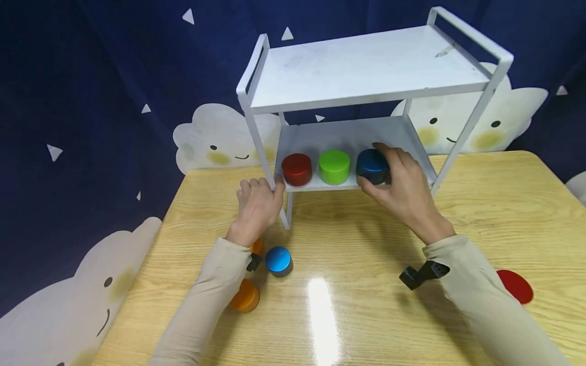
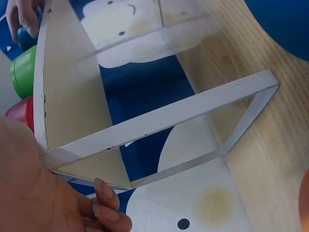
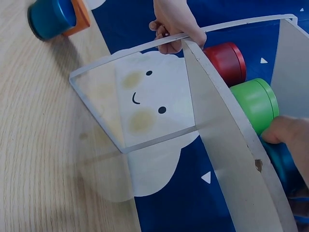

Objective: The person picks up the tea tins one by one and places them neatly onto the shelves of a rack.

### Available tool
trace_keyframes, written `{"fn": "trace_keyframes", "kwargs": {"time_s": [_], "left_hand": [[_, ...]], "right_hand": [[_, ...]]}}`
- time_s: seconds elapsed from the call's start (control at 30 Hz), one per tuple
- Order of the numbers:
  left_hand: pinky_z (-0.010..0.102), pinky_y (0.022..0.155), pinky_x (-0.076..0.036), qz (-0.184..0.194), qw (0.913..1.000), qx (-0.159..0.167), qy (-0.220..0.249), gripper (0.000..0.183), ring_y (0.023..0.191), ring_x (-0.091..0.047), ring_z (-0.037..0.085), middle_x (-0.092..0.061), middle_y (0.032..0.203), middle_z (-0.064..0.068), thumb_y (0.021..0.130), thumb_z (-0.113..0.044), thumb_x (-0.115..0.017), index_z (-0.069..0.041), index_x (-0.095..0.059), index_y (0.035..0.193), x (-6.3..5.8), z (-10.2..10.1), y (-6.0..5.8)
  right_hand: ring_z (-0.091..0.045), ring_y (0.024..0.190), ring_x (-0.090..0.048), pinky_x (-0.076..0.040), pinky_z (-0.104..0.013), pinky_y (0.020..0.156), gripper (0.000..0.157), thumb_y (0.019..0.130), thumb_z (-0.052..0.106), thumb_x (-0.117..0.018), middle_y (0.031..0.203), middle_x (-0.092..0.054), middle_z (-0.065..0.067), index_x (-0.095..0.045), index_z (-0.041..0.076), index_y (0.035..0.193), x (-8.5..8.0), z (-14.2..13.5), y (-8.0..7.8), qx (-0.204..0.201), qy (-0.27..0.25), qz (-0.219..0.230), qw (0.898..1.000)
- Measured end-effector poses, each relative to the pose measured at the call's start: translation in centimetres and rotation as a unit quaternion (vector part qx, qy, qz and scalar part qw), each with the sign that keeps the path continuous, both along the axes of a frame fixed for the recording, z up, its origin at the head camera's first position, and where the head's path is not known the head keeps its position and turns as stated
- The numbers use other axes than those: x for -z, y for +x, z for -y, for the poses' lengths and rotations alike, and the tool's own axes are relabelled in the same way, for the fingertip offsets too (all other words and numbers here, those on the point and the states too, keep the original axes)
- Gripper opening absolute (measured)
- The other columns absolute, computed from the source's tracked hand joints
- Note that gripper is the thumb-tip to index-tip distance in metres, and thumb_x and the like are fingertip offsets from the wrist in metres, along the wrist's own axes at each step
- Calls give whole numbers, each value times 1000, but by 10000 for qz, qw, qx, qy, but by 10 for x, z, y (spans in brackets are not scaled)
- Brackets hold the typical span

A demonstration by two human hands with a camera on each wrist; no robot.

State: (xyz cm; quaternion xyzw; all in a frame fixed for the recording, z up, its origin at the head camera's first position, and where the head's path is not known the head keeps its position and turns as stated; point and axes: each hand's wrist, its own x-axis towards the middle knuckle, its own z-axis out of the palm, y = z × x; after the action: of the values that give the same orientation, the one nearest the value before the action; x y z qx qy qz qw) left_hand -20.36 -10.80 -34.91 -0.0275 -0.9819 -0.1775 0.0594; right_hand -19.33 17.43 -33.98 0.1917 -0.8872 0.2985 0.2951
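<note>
A white two-tier rack stands on the wooden table. Along the front of its lower board sit a red round tin, a green one and a dark blue one, spaced apart from left to right. My right hand holds the dark blue tin, thumb at its near side and fingers over its far side. At the rack's front left corner my left hand grips the frame at lower-board height, its thumb on the board's edge beside the red tin. The left wrist view shows its fingers curled beneath the corner.
On the table near my left forearm stand a lighter blue tin and an orange tin; another orange piece is partly hidden by the wrist. A red disc lies beside my right sleeve. A dark blue curtain hangs behind.
</note>
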Motion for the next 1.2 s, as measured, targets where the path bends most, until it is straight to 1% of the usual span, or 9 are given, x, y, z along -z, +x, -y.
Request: {"fn": "trace_keyframes", "kwargs": {"time_s": [0.13, 0.43, 0.63, 0.7, 0.77, 0.87, 1.03, 1.2], "left_hand": [[44, 70, -33, 41, 10000, -18, 5, 61, 80, -38, 35, -45, 78, 17, 100, -46, -17, 1, -49, 77, -1, -1, 0], [44, 66, -34, -9, 10000, 6, 9, 62, 78, -38, 35, -45, 77, 17, 100, -46, -17, 0, -50, 74, 0, 0, 0], [44, 68, -34, 16, 10000, -12, 10, 62, 78, -38, 35, -45, 78, 17, 100, -45, -16, 1, -49, 76, 1, -1, 0], [44, 68, -34, 6, 10000, -6, 15, 62, 79, -38, 35, -45, 78, 17, 100, -45, -16, 2, -50, 76, 1, -1, 0], [44, 68, -34, -5, 10000, 11, 20, 62, 78, -38, 35, -45, 77, 17, 100, -45, -16, 1, -50, 76, 1, -2, 0], [43, 66, -34, -36, 10000, 26, 13, 61, 77, -38, 36, -45, 76, 17, 100, -45, -17, 0, -50, 74, 0, -1, 0], [43, 64, -33, -93, 9999, 42, 21, 60, 75, -38, 35, -45, 75, 16, 100, -44, -18, -1, -50, 73, 0, -1, 0], [43, 63, -33, -87, 9999, 60, 54, 61, 74, -38, 35, -45, 74, 16, 100, -45, -18, -1, -50, 73, 1, 0, 0]], "right_hand": [[-41, 105, -56, -45, -54, 86, 68, 77, 23, -77, 120, -57, -26, -49, -3, 133, -1, 0, 0, 24, 12, 13, 10000], [-43, 106, -55, -44, -55, 87, 68, 77, 24, -78, 120, -57, -26, -49, -3, 133, 0, -1, 1, 91, 46, -20, 9999], [-44, 106, -55, -43, -56, 87, 75, 76, 24, -79, 121, -57, -27, -44, -2, 138, -1, -2, 2, 154, 55, 86, 9998], [-42, 102, -55, -44, -56, 84, 78, 76, 25, -79, 120, -57, -27, -42, -2, 139, -1, -4, 4, 178, 40, 110, 9998], [-42, 101, -56, -44, -56, 83, 80, 76, 25, -80, 121, -57, -27, -41, -1, 141, -2, -5, 6, 206, 22, 116, 9997], [-41, 99, -55, -44, -56, 82, 81, 75, 24, -81, 119, -57, -27, -41, -1, 140, -1, -7, 9, 227, 12, 8, 9997], [-42, 101, -55, -42, -55, 87, 77, 74, 22, -82, 113, -59, -27, -44, -5, 135, 1, -9, 9, 165, 10, -202, 9997], [-40, 103, -54, -41, -55, 89, 77, 73, 20, -83, 113, -59, -26, -44, -4, 135, 4, -12, 13, 114, -45, -164, 9998]]}}
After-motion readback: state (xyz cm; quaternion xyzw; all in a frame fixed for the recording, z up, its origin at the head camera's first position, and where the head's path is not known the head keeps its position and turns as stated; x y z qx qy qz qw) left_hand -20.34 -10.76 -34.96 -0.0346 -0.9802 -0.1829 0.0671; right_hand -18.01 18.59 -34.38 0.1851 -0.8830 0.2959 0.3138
